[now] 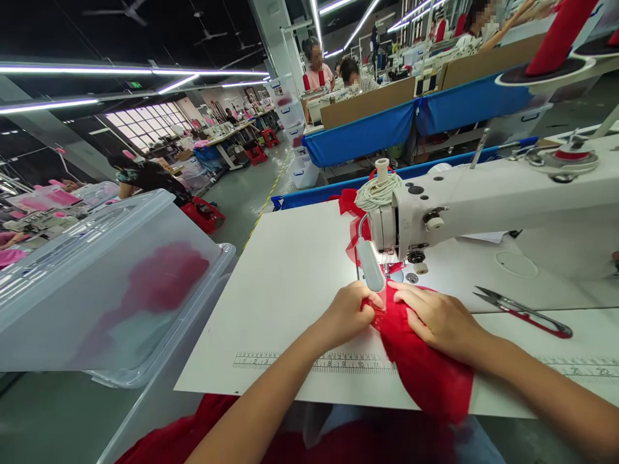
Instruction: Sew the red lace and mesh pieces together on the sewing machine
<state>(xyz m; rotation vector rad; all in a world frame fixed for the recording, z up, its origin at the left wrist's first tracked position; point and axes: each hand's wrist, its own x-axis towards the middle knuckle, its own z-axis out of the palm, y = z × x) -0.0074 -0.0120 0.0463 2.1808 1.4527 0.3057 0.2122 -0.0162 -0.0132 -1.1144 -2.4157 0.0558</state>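
Red fabric [418, 361] runs from under the needle area of a white sewing machine [454, 206] down over the table's front edge. My left hand [349, 314] pinches the fabric's left edge just in front of the needle. Lying flat with fingers stretched forward, my right hand [438, 317] presses on the cloth to the right of the needle. A small white lamp [371, 265] hangs before the machine head and partly hides the needle. Behind the head, more red cloth [349, 201] lies bunched on the table.
Thread snips [525, 312] lie right of my right hand. A printed ruler [345, 363] runs along the front of the white table [271, 283]. Left of it stands a translucent plastic bin [111, 290] with red material inside. Several people sit at machines farther back.
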